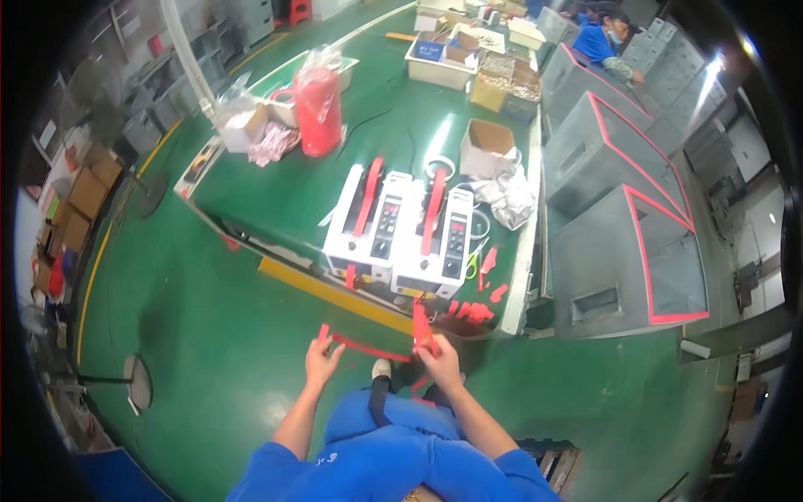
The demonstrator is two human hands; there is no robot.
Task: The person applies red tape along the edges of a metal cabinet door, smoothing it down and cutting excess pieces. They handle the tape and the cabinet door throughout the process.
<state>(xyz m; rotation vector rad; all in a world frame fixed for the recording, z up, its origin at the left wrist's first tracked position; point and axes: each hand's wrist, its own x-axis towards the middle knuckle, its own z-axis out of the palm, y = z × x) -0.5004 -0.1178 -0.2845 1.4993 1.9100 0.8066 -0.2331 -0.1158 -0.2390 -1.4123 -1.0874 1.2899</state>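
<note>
My left hand is pinched on one end of a red tape strip in front of the bench, and a short tip of red sticks up above the fingers. The strip stretches across toward my right hand, which is closed on a bunch of red tape strips just below the bench edge. Two white tape dispensers, a left one and a right one, stand side by side, each with a roll of red tape. A short red tongue hangs from the left dispenser's front.
Red tape scraps and green-handled scissors lie by the right dispenser. A cardboard box, crumpled plastic and a red wrapped roll sit farther back. Grey metal cabinets edged in red line the right; a co-worker leans there.
</note>
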